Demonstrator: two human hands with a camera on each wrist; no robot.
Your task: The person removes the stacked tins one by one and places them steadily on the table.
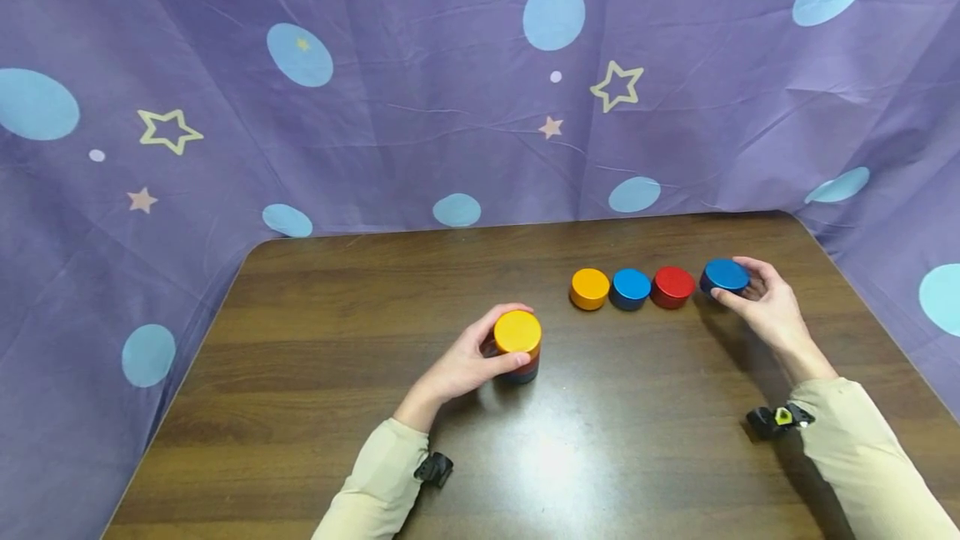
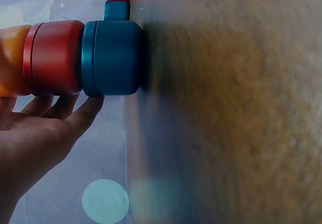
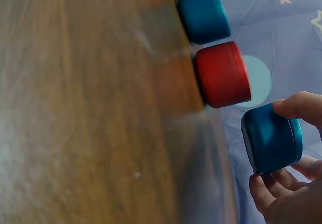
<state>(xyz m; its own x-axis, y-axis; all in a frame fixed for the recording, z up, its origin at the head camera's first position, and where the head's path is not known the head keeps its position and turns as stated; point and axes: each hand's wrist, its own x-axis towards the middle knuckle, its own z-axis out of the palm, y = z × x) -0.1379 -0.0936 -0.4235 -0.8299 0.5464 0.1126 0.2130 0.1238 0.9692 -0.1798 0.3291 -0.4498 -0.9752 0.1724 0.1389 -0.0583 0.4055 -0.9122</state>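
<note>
My left hand (image 1: 468,359) curls round a stack of three round metal tins, thumb in front and fingers behind. An orange tin (image 1: 517,330) tops the stack, a red tin (image 2: 56,58) is in the middle, and a blue tin (image 2: 113,58) stands at the bottom on the table. At the right, my right hand (image 1: 772,311) grips another blue tin (image 3: 271,138) between thumb and fingers. That tin is held slightly tilted, with a gap between its base and the tabletop in the right wrist view.
Left of the gripped blue tin, a red tin (image 1: 672,287), a blue tin (image 1: 630,289) and an orange tin (image 1: 589,289) stand in a row on the brown wooden table (image 1: 337,298). A purple patterned cloth (image 1: 420,107) hangs behind the table's far edge.
</note>
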